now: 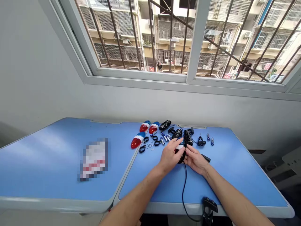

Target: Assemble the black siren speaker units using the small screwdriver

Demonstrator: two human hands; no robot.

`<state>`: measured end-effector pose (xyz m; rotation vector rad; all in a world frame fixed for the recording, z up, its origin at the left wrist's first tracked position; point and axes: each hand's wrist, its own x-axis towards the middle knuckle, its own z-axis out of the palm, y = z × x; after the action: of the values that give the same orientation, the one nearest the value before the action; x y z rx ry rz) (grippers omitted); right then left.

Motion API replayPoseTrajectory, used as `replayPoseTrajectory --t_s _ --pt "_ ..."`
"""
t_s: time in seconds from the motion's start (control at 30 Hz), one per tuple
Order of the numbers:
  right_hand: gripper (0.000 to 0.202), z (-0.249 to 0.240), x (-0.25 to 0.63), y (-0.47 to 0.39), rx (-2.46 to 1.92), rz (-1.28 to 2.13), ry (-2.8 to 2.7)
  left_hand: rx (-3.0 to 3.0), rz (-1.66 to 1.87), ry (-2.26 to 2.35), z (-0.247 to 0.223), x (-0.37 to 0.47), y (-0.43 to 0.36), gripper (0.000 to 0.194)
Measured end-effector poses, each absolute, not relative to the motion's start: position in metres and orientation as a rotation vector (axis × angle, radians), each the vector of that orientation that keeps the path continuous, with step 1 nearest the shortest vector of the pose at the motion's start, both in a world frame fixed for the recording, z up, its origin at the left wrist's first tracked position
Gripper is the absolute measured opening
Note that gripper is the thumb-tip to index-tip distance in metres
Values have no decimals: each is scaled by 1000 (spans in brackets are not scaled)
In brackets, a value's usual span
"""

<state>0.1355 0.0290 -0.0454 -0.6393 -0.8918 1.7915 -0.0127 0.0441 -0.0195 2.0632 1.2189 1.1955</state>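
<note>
The fingers (180, 153) of the left hand (169, 155) grasp the top of a black unit (181, 158) with a red, white and blue face, and those of the right hand (195, 160) curl around its right side and underside. Both hands hold the unit above the right part of the table (235, 175), near its middle. A black cord (184, 185) runs from the unit down over the near edge to a black bracket (208, 205); whether the bracket touches the edge, I cannot tell. A dark rod (206, 158) lies just beyond the right hand, partly hidden by it.

Three tricolour shells (138, 140) lie left of the hands, one close to the seam between the two tabletops. Beside them are black rings (142, 148), small screws (150, 146) and batteries (165, 137). Behind the unit sit glossy black cases (165, 125) with thin wires, the nearest partly covered by the left hand and unit. To the right are a black clamp (201, 142) and two more batteries, well apart from the rest.

The tabletops are blue with pale rims; a pixelated patch (95, 159) covers something on the left one. A pale wall (141, 103) rises behind, with a window (187, 78) above it; dark bars (152, 37) and apartment buildings show through the glass.
</note>
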Motion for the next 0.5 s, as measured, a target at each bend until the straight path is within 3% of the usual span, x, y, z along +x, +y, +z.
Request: replayPoseTrajectory --t_s 0.5 --pt "33 -43 134 28 -630 1806 -865 2036 1247 1231 -16 -22 48 38"
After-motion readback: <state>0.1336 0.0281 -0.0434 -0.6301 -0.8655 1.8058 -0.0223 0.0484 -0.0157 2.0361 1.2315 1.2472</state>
